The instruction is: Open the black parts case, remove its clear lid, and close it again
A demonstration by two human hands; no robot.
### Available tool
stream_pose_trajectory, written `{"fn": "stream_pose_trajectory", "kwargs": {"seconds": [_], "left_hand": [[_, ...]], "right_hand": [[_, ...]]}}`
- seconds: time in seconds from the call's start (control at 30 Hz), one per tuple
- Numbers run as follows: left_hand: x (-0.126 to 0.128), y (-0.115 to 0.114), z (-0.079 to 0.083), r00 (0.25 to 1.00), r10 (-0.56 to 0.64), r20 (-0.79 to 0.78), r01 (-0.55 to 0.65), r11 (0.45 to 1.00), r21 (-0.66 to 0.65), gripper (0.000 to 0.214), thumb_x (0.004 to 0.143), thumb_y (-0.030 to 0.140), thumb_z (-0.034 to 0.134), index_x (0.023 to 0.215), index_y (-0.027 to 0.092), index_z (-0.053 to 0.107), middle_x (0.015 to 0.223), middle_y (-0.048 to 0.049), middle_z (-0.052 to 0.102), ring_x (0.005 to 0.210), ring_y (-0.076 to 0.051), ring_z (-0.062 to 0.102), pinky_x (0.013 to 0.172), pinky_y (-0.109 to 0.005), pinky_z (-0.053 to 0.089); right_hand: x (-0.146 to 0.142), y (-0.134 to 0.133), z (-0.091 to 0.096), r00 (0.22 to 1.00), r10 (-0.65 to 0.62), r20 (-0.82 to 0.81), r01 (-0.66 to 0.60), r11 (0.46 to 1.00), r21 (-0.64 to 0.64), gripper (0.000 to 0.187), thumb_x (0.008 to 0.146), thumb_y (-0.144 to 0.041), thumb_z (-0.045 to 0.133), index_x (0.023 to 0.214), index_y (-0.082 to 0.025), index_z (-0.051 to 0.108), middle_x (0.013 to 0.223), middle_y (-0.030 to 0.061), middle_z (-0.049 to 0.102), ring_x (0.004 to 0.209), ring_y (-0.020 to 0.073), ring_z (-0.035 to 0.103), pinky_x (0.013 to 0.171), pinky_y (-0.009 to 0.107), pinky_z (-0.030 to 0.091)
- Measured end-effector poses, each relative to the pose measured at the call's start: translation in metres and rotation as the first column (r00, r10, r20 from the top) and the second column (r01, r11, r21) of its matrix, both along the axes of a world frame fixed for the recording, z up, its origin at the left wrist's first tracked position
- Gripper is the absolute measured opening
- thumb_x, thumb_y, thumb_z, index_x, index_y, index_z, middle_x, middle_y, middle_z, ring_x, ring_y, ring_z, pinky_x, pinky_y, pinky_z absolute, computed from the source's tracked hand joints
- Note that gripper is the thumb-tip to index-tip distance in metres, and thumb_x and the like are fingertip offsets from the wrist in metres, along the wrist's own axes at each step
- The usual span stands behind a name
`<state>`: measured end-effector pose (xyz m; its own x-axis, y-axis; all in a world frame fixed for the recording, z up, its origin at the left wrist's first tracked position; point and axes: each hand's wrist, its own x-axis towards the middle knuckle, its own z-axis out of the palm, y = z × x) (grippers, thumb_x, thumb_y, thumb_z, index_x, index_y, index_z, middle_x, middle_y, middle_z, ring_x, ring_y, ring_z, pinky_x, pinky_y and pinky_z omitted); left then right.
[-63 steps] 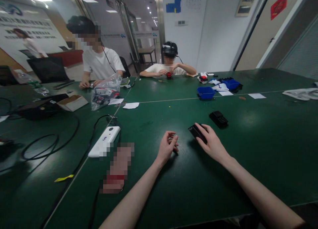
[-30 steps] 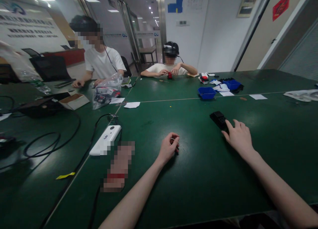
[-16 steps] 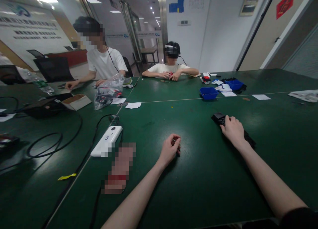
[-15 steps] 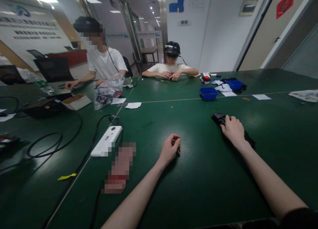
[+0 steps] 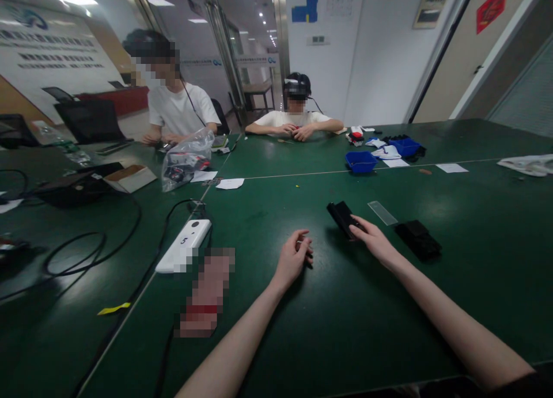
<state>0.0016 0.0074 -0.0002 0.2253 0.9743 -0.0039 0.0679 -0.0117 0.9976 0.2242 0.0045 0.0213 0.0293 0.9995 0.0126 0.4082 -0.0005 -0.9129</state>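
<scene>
My right hand [image 5: 369,237] grips one end of a flat, black rectangular object [image 5: 342,216], holding it tilted over the green table [image 5: 345,317]; its exact kind is not clear. Just right of that hand lies a dark, pouch-like black object [image 5: 418,239]. A thin, clear rectangular strip [image 5: 382,212] rests beyond it. My left hand [image 5: 294,255] is near the middle of the table, its fingers loosely bent and apart, with nothing visible in them. A gap separates it from the black object.
To my left are a white power bank [image 5: 184,245] marked 5, a blurred pinkish rectangle [image 5: 209,288] and black cables [image 5: 138,213]. Blue trays [image 5: 360,162] and paper cards [image 5: 451,168] lie farther off. Two people [image 5: 184,107] sit across the table.
My right hand has lifted the flat black object and brought it leftward, towards my left hand. The clear strip and the pouch-like object now show uncovered. My left hand has barely moved.
</scene>
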Motion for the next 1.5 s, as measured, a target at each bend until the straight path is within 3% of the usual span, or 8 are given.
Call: {"fn": "stream_pose_trajectory", "kwargs": {"seconds": [0.13, 0.3, 0.47, 0.57, 0.8, 0.97, 1.3, 1.5], "left_hand": [[0.0, 0.001, -0.001, 0.999, 0.035, 0.029, -0.036, 0.999, 0.028, 0.041, 0.086, 0.036, 0.042, 0.12, 0.015, 0.043, 0.102, -0.0107, 0.056, 0.078, -0.016, 0.059, 0.056, -0.026, 0.053], [-0.004, 0.001, 0.002, 0.983, 0.13, -0.128, -0.104, 0.976, 0.189, 0.026, 0.088, 0.033, 0.038, 0.098, 0.017, 0.056, 0.086, -0.004, 0.06, 0.08, -0.015, 0.055, 0.071, -0.026, 0.046], [-0.005, 0.002, 0.002, 0.98, 0.146, -0.132, -0.118, 0.973, 0.2, 0.021, 0.086, 0.032, 0.042, 0.088, 0.016, 0.056, 0.075, -0.0015, 0.058, 0.071, -0.014, 0.054, 0.064, -0.023, 0.043], [-0.004, 0.002, 0.0, 0.987, 0.11, -0.117, -0.091, 0.983, 0.159, 0.018, 0.084, 0.033, 0.047, 0.085, 0.016, 0.053, 0.068, 0.0016, 0.053, 0.058, -0.01, 0.052, 0.053, -0.019, 0.041], [-0.003, -0.001, -0.001, 0.998, 0.024, -0.052, -0.023, 1.0, 0.014, 0.023, 0.081, 0.04, 0.049, 0.085, 0.017, 0.048, 0.06, 0.0059, 0.048, 0.033, -0.005, 0.042, 0.03, -0.016, 0.031], [-0.003, 0.0, -0.001, 0.998, 0.018, -0.061, -0.016, 1.0, 0.025, 0.023, 0.082, 0.04, 0.048, 0.082, 0.017, 0.048, 0.056, 0.0065, 0.047, 0.033, -0.005, 0.042, 0.03, -0.015, 0.031], [-0.003, -0.001, 0.003, 0.995, 0.024, -0.097, -0.021, 0.999, 0.032, 0.021, 0.082, 0.039, 0.047, 0.082, 0.018, 0.049, 0.056, 0.0063, 0.048, 0.034, -0.006, 0.044, 0.031, -0.017, 0.032], [-0.003, -0.001, 0.002, 0.993, 0.015, -0.113, -0.011, 0.999, 0.037, 0.021, 0.082, 0.039, 0.047, 0.083, 0.017, 0.049, 0.059, 0.0056, 0.049, 0.034, -0.007, 0.045, 0.031, -0.018, 0.033]], "right_hand": [[-0.03, -0.015, -0.011, 0.85, 0.189, -0.492, -0.298, 0.943, -0.152, 0.044, 0.081, -0.04, 0.052, 0.118, -0.018, 0.054, 0.116, 0.0107, 0.057, 0.095, 0.0207, 0.06, 0.075, 0.034, 0.054], [-0.047, -0.026, -0.018, 0.74, 0.287, -0.609, -0.479, 0.86, -0.177, 0.045, 0.082, -0.039, 0.052, 0.121, -0.017, 0.051, 0.102, 0.0086, 0.062, 0.086, 0.0167, 0.063, 0.076, 0.034, 0.054], [-0.038, -0.019, -0.012, 0.881, 0.409, -0.236, -0.448, 0.882, -0.146, 0.04, 0.086, -0.038, 0.043, 0.116, -0.013, 0.055, 0.089, 0.0085, 0.066, 0.071, 0.0158, 0.064, 0.067, 0.033, 0.054], [-0.016, -0.007, -0.008, 0.951, 0.225, 0.212, -0.239, 0.97, 0.04, 0.034, 0.086, -0.035, 0.043, 0.109, -0.016, 0.059, 0.102, 0.0108, 0.065, 0.089, 0.02, 0.063, 0.081, 0.038, 0.05], [0.034, 0.014, -0.027, 0.52, -0.229, 0.823, -0.016, 0.961, 0.277, 0.058, 0.086, -0.042, 0.04, 0.129, -0.003, 0.043, 0.137, 0.0261, 0.037, 0.128, 0.035, 0.034, 0.1, 0.048, 0.032], [0.033, 0.014, -0.036, 0.343, -0.189, 0.92, 0.031, 0.981, 0.19, 0.065, 0.089, -0.048, 0.029, 0.129, 0.002, 0.04, 0.125, 0.0286, 0.049, 0.117, 0.0351, 0.046, 0.096, 0.047, 0.035], [-0.012, -0.009, -0.014, 0.498, -0.104, 0.861, -0.15, 0.967, 0.204, 0.047, 0.087, -0.039, 0.039, 0.125, -0.012, 0.047, 0.117, 0.0188, 0.053, 0.105, 0.0283, 0.052, 0.084, 0.039, 0.045], [-0.011, -0.008, -0.018, 0.472, -0.037, 0.881, -0.215, 0.964, 0.156, 0.044, 0.09, -0.038, 0.034, 0.128, -0.017, 0.045, 0.119, 0.0142, 0.057, 0.108, 0.0267, 0.052, 0.088, 0.041, 0.044]]}}
